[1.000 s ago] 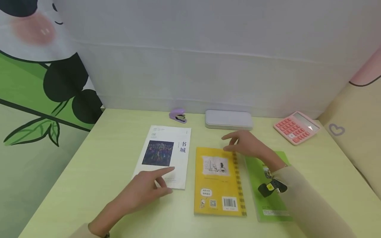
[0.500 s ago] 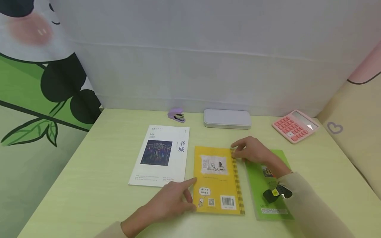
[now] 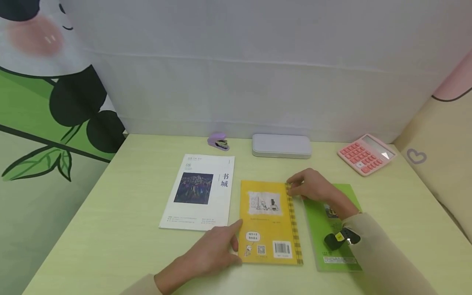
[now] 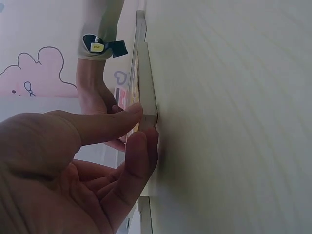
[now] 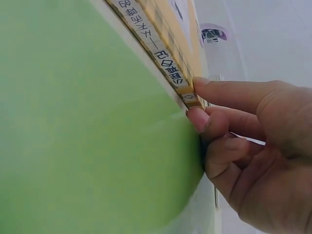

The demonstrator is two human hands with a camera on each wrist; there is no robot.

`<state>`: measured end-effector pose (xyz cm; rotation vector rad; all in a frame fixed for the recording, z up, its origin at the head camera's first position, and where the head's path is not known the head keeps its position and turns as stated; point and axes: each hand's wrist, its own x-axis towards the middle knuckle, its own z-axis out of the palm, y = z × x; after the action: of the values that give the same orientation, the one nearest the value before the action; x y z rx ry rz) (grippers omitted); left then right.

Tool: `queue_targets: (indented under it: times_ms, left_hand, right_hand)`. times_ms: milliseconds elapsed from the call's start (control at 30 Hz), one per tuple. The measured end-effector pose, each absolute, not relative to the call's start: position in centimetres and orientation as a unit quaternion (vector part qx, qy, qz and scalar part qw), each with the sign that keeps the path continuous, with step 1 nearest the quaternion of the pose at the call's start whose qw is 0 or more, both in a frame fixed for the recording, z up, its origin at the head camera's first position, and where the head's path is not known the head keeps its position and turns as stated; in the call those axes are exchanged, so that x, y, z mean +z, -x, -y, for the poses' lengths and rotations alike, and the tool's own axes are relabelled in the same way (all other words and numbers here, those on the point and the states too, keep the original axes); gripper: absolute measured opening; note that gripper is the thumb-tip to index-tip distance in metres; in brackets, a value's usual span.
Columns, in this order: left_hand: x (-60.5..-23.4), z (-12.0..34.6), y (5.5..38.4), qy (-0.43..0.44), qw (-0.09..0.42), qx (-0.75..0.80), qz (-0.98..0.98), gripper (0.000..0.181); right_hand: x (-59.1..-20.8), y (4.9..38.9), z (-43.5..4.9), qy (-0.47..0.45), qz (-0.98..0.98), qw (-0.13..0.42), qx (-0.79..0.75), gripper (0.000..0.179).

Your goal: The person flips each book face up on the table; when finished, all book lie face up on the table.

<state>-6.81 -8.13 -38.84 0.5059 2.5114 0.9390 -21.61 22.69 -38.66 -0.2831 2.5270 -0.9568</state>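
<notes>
A yellow paperback book (image 3: 263, 225) lies back cover up in the middle of the table. My left hand (image 3: 210, 252) has its thumb and finger on the book's left edge, near the lower corner. In the left wrist view these fingertips pinch the edge of the book (image 4: 148, 87). At the upper right corner, my right hand (image 3: 313, 186) grips the spine side. The right wrist view shows thumb and finger on either side of the lettered spine (image 5: 156, 46). Beneath the right forearm lies a green book (image 3: 315, 221), partly hidden.
A white magazine (image 3: 217, 205) lies left of the yellow book. Along the back of the table (image 3: 121, 213) are a purple stapler (image 3: 217, 141), a pale metal case (image 3: 281, 145) and a pink calculator (image 3: 365, 155). A cloth-covered wall stands behind.
My left hand has moved right, from over the magazine to the yellow book's left edge. My right hand has shifted slightly right and down onto its upper corner. The book stays in place.
</notes>
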Motion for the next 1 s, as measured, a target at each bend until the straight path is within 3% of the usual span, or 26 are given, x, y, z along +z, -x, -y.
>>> queue_targets:
  times_ms: [333, 567, 800, 1000]
  left_hand:
    - [-38.88, 7.93, 6.89, -0.185, 0.199, 0.332, -0.903, 0.073]
    - [-38.79, 7.87, 7.01, -0.182, 0.204, 0.324, -0.906, 0.079]
    - [-38.78, 7.91, 7.12, -0.183, 0.206, 0.323, -0.905, 0.069]
    - [-38.87, 7.99, 7.07, -0.181, 0.215, 0.327, -0.902, 0.078]
  right_hand:
    - [-38.49, 21.57, -22.58, 0.11, -0.907, 0.219, -0.343, 0.048]
    - [-38.47, 21.55, -22.63, 0.129, -0.902, 0.219, -0.349, 0.048]
    - [-38.0, 21.2, -22.59, 0.138, -0.895, 0.217, -0.365, 0.046]
    - [-37.85, 20.84, -23.55, 0.128, -0.881, 0.222, -0.398, 0.038]
